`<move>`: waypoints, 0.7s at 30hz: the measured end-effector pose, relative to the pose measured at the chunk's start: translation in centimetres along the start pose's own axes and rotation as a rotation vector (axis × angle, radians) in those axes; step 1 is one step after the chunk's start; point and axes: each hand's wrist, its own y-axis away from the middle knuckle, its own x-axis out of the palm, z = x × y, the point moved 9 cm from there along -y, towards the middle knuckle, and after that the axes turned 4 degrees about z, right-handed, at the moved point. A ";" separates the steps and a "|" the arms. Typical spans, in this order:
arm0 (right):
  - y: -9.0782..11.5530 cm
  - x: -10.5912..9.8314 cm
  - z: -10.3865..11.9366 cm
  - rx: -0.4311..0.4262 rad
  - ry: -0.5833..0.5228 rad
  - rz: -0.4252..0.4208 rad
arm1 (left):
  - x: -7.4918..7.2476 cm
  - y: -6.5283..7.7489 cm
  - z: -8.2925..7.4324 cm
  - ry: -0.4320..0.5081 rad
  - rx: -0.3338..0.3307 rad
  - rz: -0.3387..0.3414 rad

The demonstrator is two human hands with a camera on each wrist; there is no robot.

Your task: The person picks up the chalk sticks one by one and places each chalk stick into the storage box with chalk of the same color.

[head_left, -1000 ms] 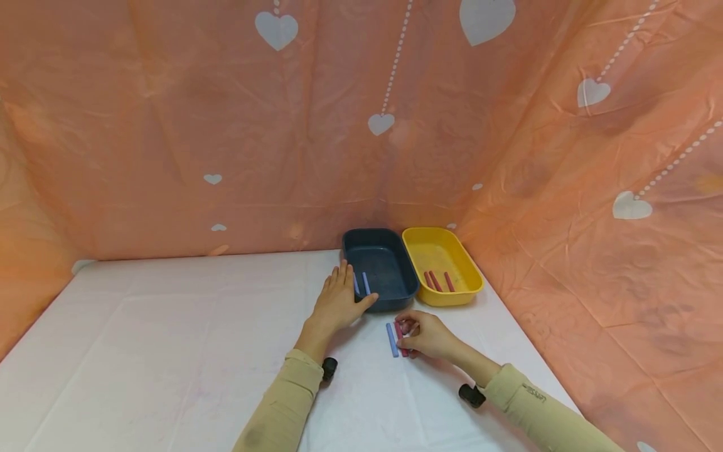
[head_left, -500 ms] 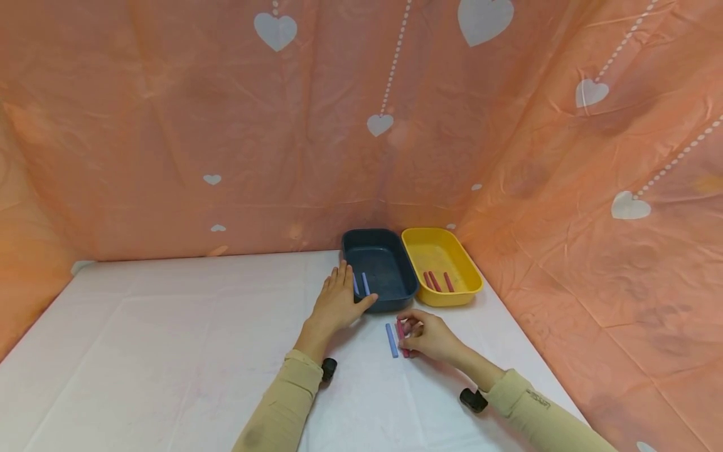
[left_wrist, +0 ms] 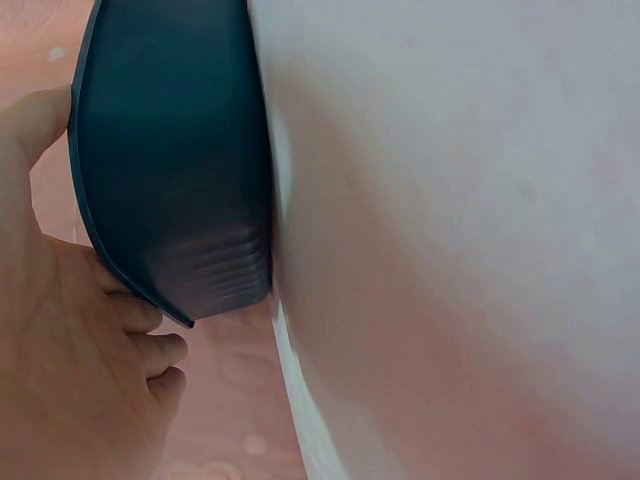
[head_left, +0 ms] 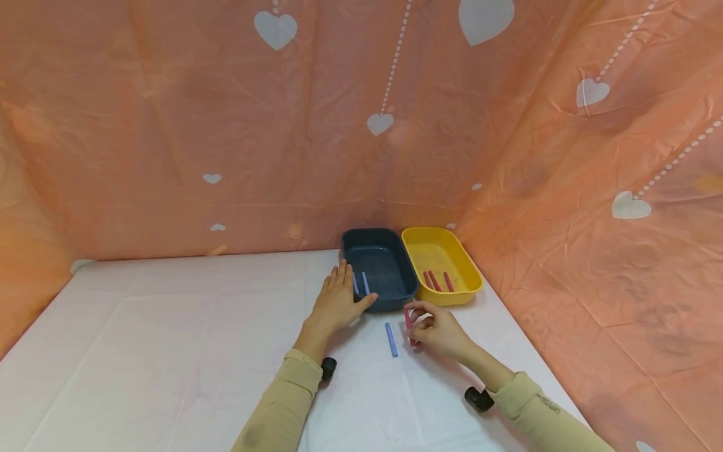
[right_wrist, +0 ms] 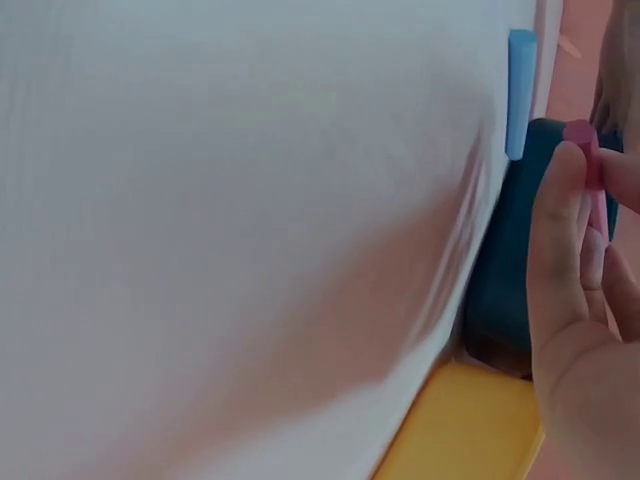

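My right hand (head_left: 443,333) pinches a red chalk stick (head_left: 408,319) between thumb and fingertips, just in front of the trays; in the right wrist view the chalk's end (right_wrist: 580,133) shows past the thumb. A blue chalk stick (head_left: 391,340) lies on the white cloth to the left of that hand. My left hand (head_left: 336,304) rests on the near left corner of the dark blue tray (head_left: 409,276), fingers straight and thumb spread along the rim. Inside that tray lie blue chalk sticks (head_left: 365,284), one partly hidden by the fingers.
To the right, against the dark blue tray, stands a yellow tray (head_left: 471,267) with 3 red chalk sticks (head_left: 434,281) in it. An orange curtain (head_left: 316,157) with white hearts rises behind the table (head_left: 186,339) and along its right side.
My right hand has lifted the red chalk stick off the cloth and moved it slightly right and toward the trays, away from the blue one. The left hand has stayed in place.
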 end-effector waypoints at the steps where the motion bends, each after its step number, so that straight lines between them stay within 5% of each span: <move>1: 0.0 -0.2 0.1 -0.007 -0.002 -0.005 | 0.0 0.0 0.0 0.002 -0.001 0.001; 21: -1.1 -5.9 1.3 -0.010 0.091 -0.157 | 0.1 -0.1 0.1 -0.001 0.012 -0.003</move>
